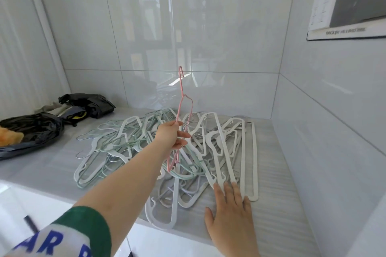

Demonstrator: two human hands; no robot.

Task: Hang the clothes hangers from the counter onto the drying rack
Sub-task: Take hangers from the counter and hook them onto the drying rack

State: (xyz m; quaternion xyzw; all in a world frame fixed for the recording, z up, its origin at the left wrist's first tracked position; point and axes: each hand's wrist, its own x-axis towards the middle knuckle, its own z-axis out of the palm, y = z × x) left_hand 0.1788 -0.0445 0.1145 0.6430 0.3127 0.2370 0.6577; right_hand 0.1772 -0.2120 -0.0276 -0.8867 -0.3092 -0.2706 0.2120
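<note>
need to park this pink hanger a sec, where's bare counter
Bare grey counter lies front-left, between the black plastic bag and the tangled pile of white and green plastic hangers; also a strip between that pile and the right tiled wall. The middle is crowded.

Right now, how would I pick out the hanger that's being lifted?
On the grey counter by the tiled wall lies a pile of hangers. Above it the left hand holds one thin hanger, hook up. It alone is pink; the rest are white or pale green.

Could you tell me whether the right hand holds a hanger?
No; the right hand is spread flat beside the white hangers, gripping none.
</note>
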